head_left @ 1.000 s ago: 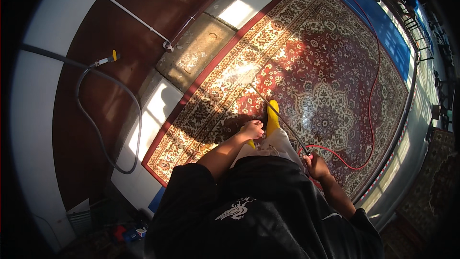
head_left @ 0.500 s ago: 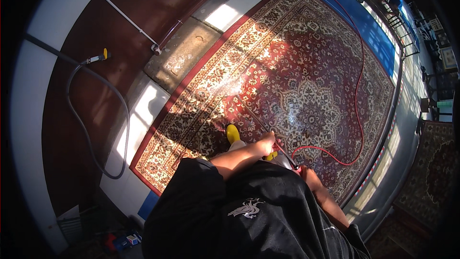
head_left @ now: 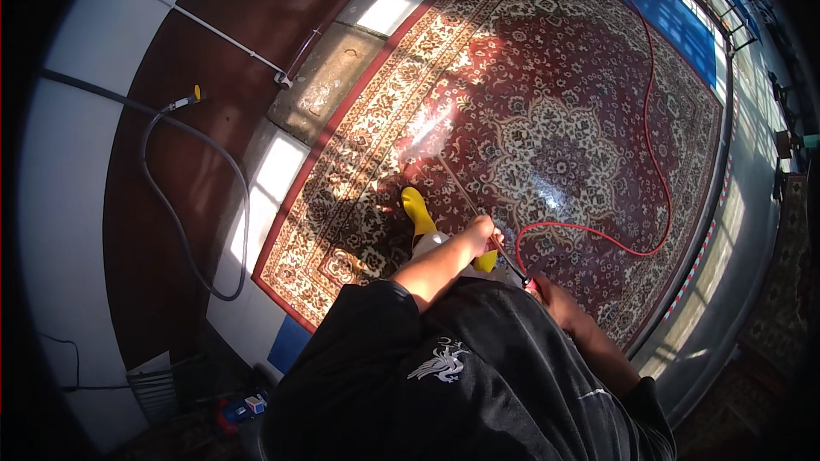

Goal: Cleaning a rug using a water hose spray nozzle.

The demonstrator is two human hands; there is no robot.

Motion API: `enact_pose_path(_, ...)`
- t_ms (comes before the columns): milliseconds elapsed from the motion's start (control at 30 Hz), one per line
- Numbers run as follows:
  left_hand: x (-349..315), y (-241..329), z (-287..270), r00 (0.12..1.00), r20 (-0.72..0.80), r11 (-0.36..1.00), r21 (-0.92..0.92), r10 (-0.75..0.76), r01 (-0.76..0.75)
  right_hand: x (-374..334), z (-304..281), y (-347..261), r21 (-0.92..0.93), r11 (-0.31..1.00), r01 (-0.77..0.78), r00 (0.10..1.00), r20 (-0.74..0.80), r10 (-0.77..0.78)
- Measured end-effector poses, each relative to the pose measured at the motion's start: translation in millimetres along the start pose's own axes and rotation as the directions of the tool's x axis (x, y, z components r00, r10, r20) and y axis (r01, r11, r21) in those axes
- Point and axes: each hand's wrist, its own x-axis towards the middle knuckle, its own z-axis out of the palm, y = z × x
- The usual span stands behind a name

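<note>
My left hand [head_left: 483,235] is closed round the thin metal tube of a spray wand [head_left: 462,190]. Behind it, close to my body, my right hand [head_left: 547,294] grips the wand's handle end; shadow hides part of its fingers. The wand slants forward and left over a large red and cream patterned rug [head_left: 555,154]. Near its tip is a pale, bright patch on the rug. A red hose [head_left: 589,239] runs from the handle end in a loop over the rug. My yellow boots [head_left: 416,205] stand on the rug below my arms.
On the left, a grey hose [head_left: 239,171] with a yellow-handled valve [head_left: 196,94] hangs along a dark red and white wall. A worn rectangular cover [head_left: 329,77] lies beside the rug. Past the rug's right side runs a dark edge with red-and-white striped tape [head_left: 692,269].
The view has shifted, so the rug sits higher in it, and more of my left boot shows. Both hands keep their hold on the wand.
</note>
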Motion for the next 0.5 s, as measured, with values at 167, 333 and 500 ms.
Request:
enact_pose_path(167,8,-58,1,0.974,0.132,0.924,0.362,-0.182,0.124,-50,5,16,-0.107,0.968,-0.227,0.974,-0.016,0.226)
enact_pose_path(333,22,-64,-40,0.975,0.208,0.871,0.491,-0.079,-0.034,-40,5,24,-0.086,0.950,-0.300,0.952,-0.096,0.291)
enact_pose_path(500,17,-24,-127,0.963,-0.075,0.890,0.407,0.258,-0.207,24,1,46,-0.120,0.979,-0.166,0.975,-0.166,0.145)
